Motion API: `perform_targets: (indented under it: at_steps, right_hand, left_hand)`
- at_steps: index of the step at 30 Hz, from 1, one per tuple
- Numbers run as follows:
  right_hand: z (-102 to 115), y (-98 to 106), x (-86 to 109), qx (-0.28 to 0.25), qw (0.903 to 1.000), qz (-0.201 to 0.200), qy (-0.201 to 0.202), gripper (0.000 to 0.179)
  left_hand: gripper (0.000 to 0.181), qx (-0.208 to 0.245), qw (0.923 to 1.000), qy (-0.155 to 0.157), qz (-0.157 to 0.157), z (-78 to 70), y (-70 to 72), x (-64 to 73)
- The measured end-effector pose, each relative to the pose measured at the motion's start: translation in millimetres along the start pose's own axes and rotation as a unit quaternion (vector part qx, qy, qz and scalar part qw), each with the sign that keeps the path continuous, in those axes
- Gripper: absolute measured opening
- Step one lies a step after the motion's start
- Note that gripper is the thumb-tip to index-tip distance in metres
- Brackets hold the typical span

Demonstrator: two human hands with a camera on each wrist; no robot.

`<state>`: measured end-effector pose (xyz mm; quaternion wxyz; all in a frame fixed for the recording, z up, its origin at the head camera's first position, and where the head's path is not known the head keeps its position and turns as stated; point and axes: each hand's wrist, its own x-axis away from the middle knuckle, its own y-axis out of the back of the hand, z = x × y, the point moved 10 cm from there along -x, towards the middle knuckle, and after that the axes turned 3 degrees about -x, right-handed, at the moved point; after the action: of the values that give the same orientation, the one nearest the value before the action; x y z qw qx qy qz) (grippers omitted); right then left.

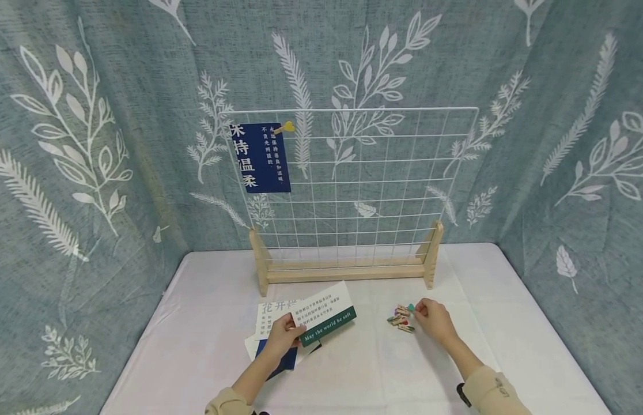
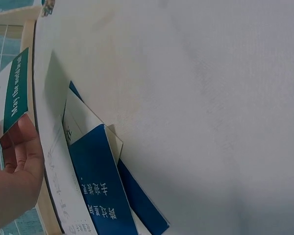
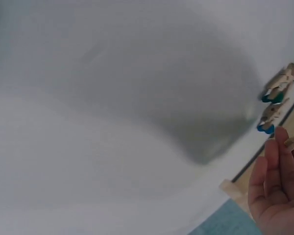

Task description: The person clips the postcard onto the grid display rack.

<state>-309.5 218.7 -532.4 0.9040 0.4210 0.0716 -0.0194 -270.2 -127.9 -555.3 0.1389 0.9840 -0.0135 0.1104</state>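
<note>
My left hand (image 1: 281,335) grips a white card with a green band (image 1: 329,326) by its lower left corner, thumb on top. It is tilted up over a loose stack of cards; a dark blue card (image 2: 95,171) and white ones lie there. On the right, my right hand (image 1: 437,321) pinches a small wooden clothespin (image 3: 293,142) with its fingertips, and a teal end (image 1: 411,307) shows. Right beside those fingertips is a little pile of clothespins (image 1: 401,320) with coloured ends.
A white wire grid (image 1: 355,202) in a wooden stand (image 1: 347,274) rises at the back of the white-covered table (image 1: 373,374). On its upper left hangs a blue card (image 1: 267,167) under a clothespin with a yellow heart (image 1: 287,127). Patterned curtains (image 1: 93,173) surround the table.
</note>
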Motion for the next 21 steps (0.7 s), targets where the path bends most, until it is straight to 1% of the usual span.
perform_targets:
  at_steps: [2, 6, 10, 12, 17, 21]
  right_hand:
    - [2.7, 2.6, -1.2, -0.014, 0.9999, -0.008, -0.001, 0.006]
    - [9.3, 9.5, -4.0, -0.065, 0.9974, -0.029, -0.006, 0.006]
    - [14.9, 15.9, -8.9, -0.125, 0.9908, -0.05, -0.012, 0.008]
    - [16.1, 18.7, -11.3, -0.147, 0.9872, -0.058, -0.021, 0.009]
    - [18.5, 22.4, -15.4, -0.195, 0.9779, -0.061, -0.043, 0.014]
    - [24.6, 23.2, -18.6, -0.229, 0.9714, -0.051, -0.036, 0.02]
  left_hand:
    - [0.033, -0.004, 1.0, -0.001, 0.0, -0.3, 0.3, -1.1]
    - [0.032, -0.003, 1.0, -0.007, -0.002, -2.5, 1.8, -2.6]
    - [0.034, 0.0, 0.9999, -0.013, -0.008, -6.8, 5.4, -3.5]
    - [0.035, 0.002, 0.9999, -0.013, -0.009, -8.7, 6.3, -4.3]
    - [0.035, 0.005, 0.9998, -0.013, -0.012, -14.0, 5.9, -8.0]
    - [0.036, 0.005, 0.9998, -0.014, -0.014, -17.0, 6.2, -11.9]
